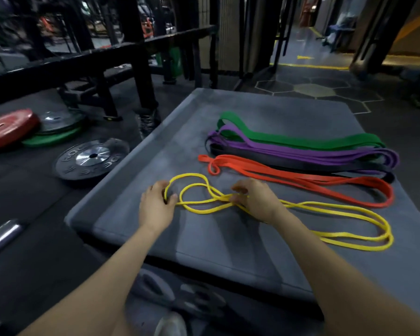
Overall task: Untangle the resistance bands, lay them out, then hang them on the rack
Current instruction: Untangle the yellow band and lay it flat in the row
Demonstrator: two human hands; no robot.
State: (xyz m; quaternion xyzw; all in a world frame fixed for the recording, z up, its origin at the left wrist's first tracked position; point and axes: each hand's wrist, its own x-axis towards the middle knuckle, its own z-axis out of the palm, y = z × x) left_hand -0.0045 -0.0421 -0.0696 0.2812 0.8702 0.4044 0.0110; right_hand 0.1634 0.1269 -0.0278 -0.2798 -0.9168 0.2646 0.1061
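A thin yellow band (330, 209) lies looped on the grey mat (228, 238), nearest to me. My left hand (155, 204) pinches its left loop between thumb and fingers. My right hand (255, 198) pinches the strands where they cross at the middle. Beyond it an orange band (301, 180) lies stretched out. Further back lie a black band (289, 163), a purple band (313, 152) and a green band (301, 139), side by side.
Weight plates lie on the floor at left: a red one (7, 127), a green one (51, 138) and a black one (90, 158). A steel bar (3, 236) lies at lower left. A black rack frame (136, 54) stands behind the mat.
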